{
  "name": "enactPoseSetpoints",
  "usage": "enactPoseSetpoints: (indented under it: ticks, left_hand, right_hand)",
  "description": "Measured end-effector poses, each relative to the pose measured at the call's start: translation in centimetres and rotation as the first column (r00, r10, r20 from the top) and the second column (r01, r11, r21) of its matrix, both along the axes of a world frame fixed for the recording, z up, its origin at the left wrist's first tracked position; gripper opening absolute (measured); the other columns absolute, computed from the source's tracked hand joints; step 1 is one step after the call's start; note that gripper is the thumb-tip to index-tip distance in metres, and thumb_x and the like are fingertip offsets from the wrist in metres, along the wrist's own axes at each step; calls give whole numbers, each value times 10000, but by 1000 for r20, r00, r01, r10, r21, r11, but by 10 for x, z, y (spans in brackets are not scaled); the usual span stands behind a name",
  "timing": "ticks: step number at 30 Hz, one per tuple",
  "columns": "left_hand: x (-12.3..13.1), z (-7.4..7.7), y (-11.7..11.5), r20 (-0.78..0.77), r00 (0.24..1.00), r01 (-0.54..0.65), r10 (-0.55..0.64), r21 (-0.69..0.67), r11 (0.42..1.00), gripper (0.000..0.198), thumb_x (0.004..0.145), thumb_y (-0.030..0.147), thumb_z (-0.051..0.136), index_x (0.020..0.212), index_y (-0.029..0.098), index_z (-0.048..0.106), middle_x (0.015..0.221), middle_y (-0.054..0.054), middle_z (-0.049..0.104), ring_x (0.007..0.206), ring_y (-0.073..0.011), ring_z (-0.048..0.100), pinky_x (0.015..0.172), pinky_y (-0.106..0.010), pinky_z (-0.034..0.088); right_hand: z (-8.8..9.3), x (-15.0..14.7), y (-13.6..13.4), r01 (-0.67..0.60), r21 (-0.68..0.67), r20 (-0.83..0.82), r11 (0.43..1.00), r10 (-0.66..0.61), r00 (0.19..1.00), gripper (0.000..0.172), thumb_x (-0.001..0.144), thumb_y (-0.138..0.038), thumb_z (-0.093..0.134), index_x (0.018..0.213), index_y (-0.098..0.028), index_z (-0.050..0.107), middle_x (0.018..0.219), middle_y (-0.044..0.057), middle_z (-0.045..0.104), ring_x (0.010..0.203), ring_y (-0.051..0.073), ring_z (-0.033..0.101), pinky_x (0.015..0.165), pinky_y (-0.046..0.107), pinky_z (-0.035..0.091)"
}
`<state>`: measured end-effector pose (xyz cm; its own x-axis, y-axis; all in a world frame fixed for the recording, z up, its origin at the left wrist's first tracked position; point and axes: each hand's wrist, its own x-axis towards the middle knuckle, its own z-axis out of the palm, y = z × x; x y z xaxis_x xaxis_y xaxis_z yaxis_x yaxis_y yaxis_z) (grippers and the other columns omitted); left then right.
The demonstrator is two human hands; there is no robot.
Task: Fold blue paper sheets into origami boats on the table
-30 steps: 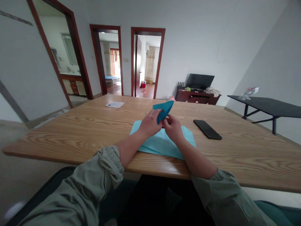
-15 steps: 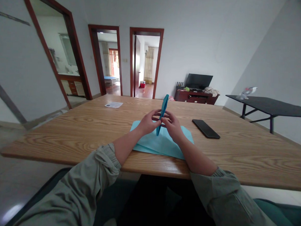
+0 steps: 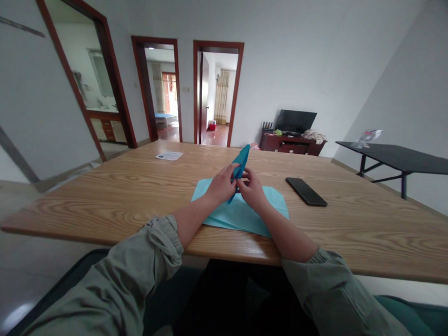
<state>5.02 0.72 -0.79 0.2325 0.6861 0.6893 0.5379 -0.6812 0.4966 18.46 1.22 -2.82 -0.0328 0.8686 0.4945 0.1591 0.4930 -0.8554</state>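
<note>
Folded teal paper over pale sheet, wooden table; black phone right.

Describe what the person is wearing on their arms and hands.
The left sleeve and right sleeve are grey-green cloth, rolled up into bunched, gathered cuffs, leaving the forearms bare. The left hand and right hand wear no gloves.

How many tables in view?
2. The wooden table sits directly in front of the person, and the black-topped table stands along the right-hand wall. Others could be hidden beyond the doorways.
</note>
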Motion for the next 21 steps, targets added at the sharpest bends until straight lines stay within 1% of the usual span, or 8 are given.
enactPoseSetpoints:
  ticks: [3,6,9,12,15,17,19,21]
  left_hand:
    - [2,3,-6,-42,999,16,-14,42,999,518,783,75,511,1280,219,488,1044,-59,616,970,-203,580,893,-338,477]
    - [2,7,-10,-80,996,33,-27,80,996,524,774,50,482,1269,219,510,1088,-70,600,1031,-213,560,950,-342,449]
    - [-5,10,-6,-47,998,-33,37,88,996,451,768,47,468,1172,211,584,1066,-76,581,1000,-206,559,941,-339,454]
    - [-21,8,7,-25,994,-106,108,45,993,350,765,67,476,1047,195,640,1005,-75,575,960,-194,566,902,-328,470]
    - [-41,-3,22,-173,984,-62,47,-88,994,318,734,70,499,986,181,659,967,-72,614,927,-193,587,857,-320,487]
    - [-52,-12,27,-316,949,-61,7,-161,985,332,717,78,509,985,190,670,1002,-79,638,932,-210,602,846,-336,491]
    - [-59,-18,28,-407,912,-30,-47,-180,983,414,722,102,520,1100,210,649,1129,-85,635,1018,-229,598,906,-357,471]
    - [-62,-19,24,-457,875,77,-158,-191,979,530,729,142,549,1250,237,577,1302,-78,571,1181,-238,535,1013,-369,407]
  right_hand:
    - [-2,4,3,95,-34,44,995,-94,995,409,744,-339,580,1130,-214,524,899,16,638,632,141,609,569,306,553]
    - [-3,10,6,181,18,100,983,-182,978,307,769,-343,543,1040,-204,582,840,15,650,631,153,585,637,345,550]
    - [0,21,7,234,95,154,968,-246,957,291,809,-322,492,1040,-210,628,809,25,668,687,191,604,722,383,538]
    - [5,36,4,209,193,339,959,-265,903,381,835,-241,432,1158,-220,633,933,46,694,858,229,633,848,404,501]
    - [7,49,2,127,226,587,966,-239,773,502,825,-145,398,1285,-222,583,1154,70,657,1049,237,604,953,382,446]
    - [4,54,1,76,188,743,979,-193,641,525,829,-129,401,1314,-238,566,1232,80,623,1104,240,589,976,364,427]
    - [-1,54,0,32,136,867,990,-135,480,522,846,-157,420,1341,-268,542,1311,83,577,1161,255,564,1005,376,403]
    - [-6,52,0,2,86,936,996,-81,342,519,868,-222,433,1381,-276,493,1411,91,488,1252,283,494,1050,420,357]
